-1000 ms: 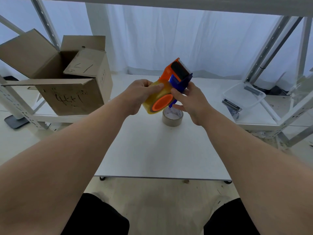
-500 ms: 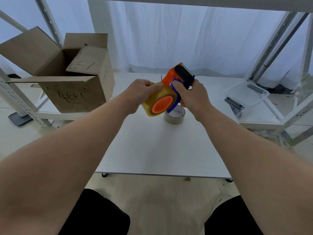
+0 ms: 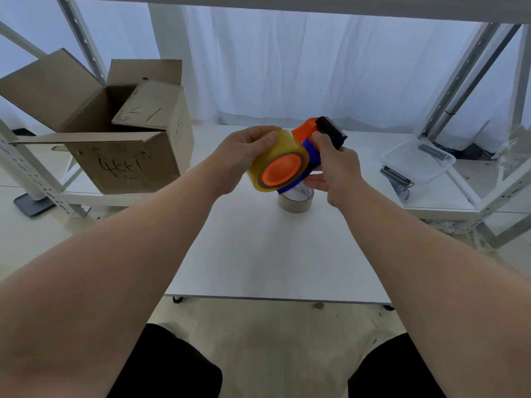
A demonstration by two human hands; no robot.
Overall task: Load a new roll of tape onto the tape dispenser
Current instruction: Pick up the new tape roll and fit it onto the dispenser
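Observation:
A yellowish roll of tape (image 3: 274,156) sits on the orange hub (image 3: 281,168) of an orange and blue tape dispenser (image 3: 321,133), held above the white table (image 3: 273,254). My left hand (image 3: 241,156) grips the roll from the left, thumb on its top. My right hand (image 3: 339,168) grips the dispenser's blue body, the index finger reaching up by the black roller. An empty-looking cardboard tape core (image 3: 296,200) stands on the table right under the dispenser.
An open cardboard box (image 3: 120,150) sits on a low shelf at the left. A clear plastic tub (image 3: 416,160) with metal parts stands on the right shelf. Metal rack posts (image 3: 459,81) rise at the right, and a white curtain hangs behind.
Both hands turned the dispenser so the roll's orange hub faces me more. My right index finger has moved up toward the black roller. The core on the table has not moved.

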